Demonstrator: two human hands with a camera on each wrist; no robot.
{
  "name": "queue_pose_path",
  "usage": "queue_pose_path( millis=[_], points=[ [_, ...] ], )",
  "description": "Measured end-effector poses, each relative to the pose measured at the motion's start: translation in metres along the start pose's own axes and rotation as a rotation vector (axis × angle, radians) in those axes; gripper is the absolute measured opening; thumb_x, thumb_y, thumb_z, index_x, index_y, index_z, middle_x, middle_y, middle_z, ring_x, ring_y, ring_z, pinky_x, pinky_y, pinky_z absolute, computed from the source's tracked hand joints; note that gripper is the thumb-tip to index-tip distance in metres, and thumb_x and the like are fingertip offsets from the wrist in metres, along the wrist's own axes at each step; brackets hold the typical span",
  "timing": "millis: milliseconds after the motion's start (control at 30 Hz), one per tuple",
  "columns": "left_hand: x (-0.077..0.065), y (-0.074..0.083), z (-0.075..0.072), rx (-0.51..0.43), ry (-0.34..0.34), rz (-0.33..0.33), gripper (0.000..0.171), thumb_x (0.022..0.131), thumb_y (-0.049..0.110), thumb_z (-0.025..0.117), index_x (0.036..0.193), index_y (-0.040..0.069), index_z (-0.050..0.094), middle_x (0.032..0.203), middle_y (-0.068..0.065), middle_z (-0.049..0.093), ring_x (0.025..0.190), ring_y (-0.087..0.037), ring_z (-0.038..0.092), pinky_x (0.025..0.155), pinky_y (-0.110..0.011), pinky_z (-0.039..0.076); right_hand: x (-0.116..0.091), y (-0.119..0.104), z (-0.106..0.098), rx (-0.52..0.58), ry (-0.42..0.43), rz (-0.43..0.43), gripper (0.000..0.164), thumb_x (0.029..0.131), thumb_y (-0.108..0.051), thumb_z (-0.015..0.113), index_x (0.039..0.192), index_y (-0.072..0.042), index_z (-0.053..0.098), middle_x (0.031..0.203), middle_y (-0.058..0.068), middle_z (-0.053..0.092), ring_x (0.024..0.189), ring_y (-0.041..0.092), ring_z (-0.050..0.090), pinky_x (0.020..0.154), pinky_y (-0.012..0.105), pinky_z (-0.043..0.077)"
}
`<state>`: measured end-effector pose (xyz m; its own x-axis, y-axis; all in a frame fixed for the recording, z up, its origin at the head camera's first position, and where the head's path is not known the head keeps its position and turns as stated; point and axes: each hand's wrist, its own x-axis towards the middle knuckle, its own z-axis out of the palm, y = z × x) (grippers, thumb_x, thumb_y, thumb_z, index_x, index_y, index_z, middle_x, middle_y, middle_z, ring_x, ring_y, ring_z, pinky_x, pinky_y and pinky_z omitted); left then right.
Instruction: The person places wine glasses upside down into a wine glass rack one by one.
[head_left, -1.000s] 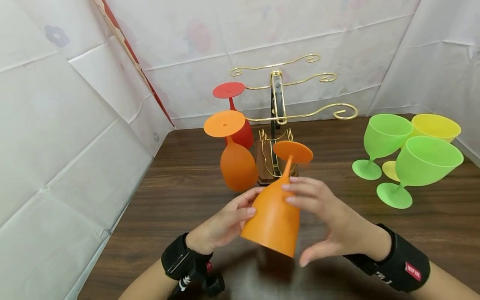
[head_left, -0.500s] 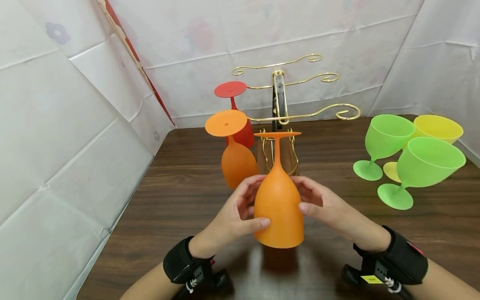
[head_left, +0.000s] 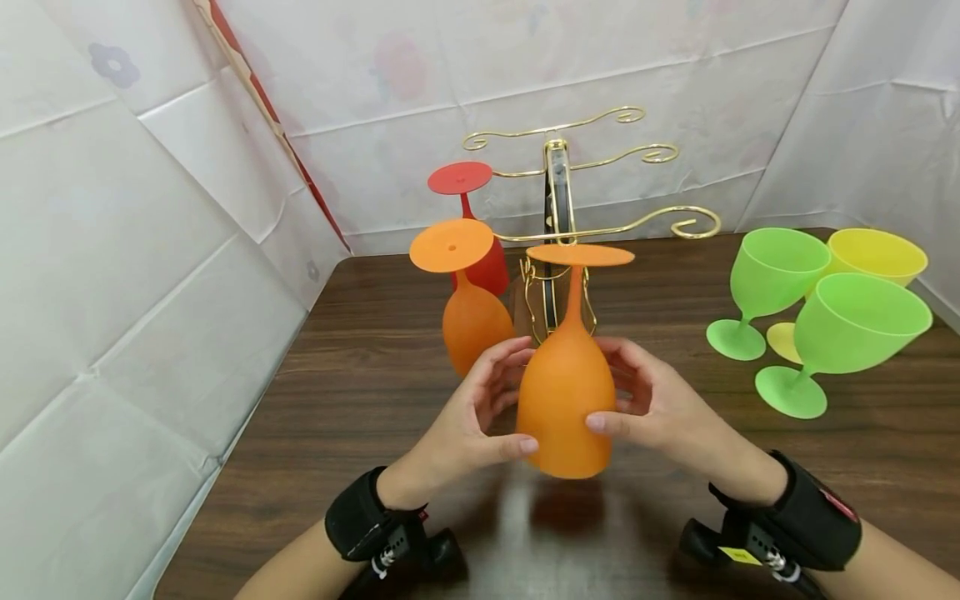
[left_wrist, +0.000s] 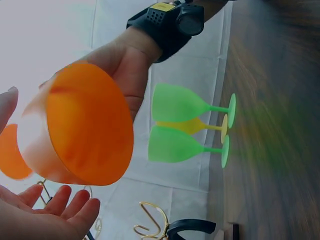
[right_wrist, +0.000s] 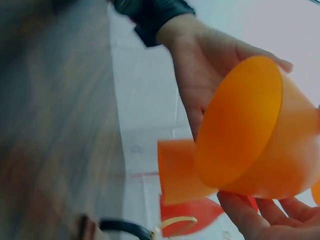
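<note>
A matte orange, plastic-looking goblet point(head_left: 567, 400) is held upside down between the left hand point(head_left: 480, 417) and the right hand point(head_left: 660, 404), above the dark wood-grain table point(head_left: 360, 358). Both hands curl about the bowl, each with its thumb on the near face and its fingers round behind; how firmly each fingertip bears there I cannot tell.

The goblet's long axis stands close to upright, the stem rising from between the hands and leaning slightly to the right. Its round foot is uppermost, and its open rim faces down.

Ahead of both hands is a gold-wire and black rack point(head_left: 557, 187). In the head view the foot comes just below its lowest curled gold rail point(head_left: 630, 229); the gap in depth is unclear. The right hand is nearer that rail's bare curl, the left hand nearer an inverted orange goblet point(head_left: 476, 321) at its other end.
</note>
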<state>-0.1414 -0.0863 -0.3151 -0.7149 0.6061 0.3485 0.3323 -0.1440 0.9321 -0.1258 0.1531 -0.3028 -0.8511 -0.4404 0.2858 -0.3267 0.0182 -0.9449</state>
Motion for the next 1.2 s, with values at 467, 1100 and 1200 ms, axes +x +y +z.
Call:
queue_pose_path(
  millis=[467,1100,1200],
  points=[
    [0.003,-0.002,0.005,0.255,-0.015,0.043,0.082,0.077,0.033,0.077,0.143,0.023,0.029,0.135,0.001,0.045,0.122,-0.019,0.045,0.101,-0.040,0.041,-0.005,-0.004,0.014,-0.392,0.165,-0.245,0.082,0.062,-0.002,0.086,0.133,-0.007,0.045,0.125,0.002,0.053,0.112,0.011,0.052,0.087,0.024,0.051],
    [-0.008,0.003,-0.007,0.294,0.089,0.026,0.080,0.074,0.028,0.081,0.139,0.022,0.035,0.133,0.001,0.048,0.120,-0.019,0.046,0.098,-0.035,0.043,0.011,-0.012,0.006,-0.458,0.098,-0.400,0.068,0.081,-0.020,0.076,0.138,-0.006,0.041,0.134,0.006,0.047,0.124,0.015,0.044,0.104,0.026,0.038],
    [-0.012,0.004,-0.012,0.299,0.110,0.016,0.081,0.073,0.024,0.082,0.139,0.023,0.036,0.133,0.002,0.048,0.120,-0.019,0.046,0.098,-0.034,0.043,0.019,-0.018,0.000,-0.525,0.130,-0.523,0.052,0.093,-0.030,0.060,0.134,0.000,0.046,0.134,0.010,0.048,0.126,0.021,0.043,0.107,0.026,0.033]
  ],
)
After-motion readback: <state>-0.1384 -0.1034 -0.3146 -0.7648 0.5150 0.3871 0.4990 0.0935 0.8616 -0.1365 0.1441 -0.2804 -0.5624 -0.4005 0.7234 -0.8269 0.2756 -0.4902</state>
